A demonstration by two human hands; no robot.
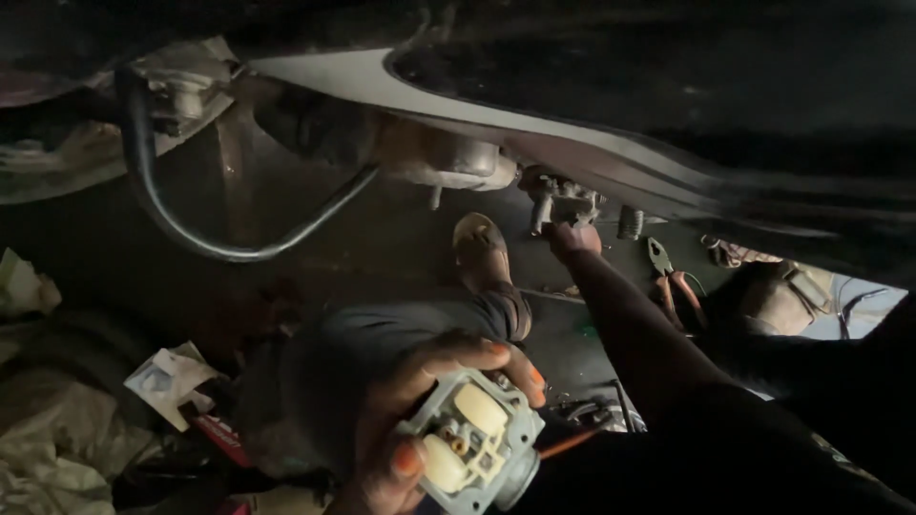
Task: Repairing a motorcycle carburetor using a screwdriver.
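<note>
bent hose [191, 238] and bracket [563, 202] crowding underbody gap

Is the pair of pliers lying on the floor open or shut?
Cannot tell: the pliers are small and dim, partly behind the right arm.

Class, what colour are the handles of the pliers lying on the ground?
The pliers have orange-red handles, seen in the head view, right of centre.

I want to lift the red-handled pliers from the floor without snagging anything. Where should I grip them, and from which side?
Probably grip the pliers around both red handles, coming from the near side. The handles point toward the camera and lie close together, while the dark jaws point away toward the metal part above. The right hand is the nearer; the left hand holds a grey switch block.
</note>
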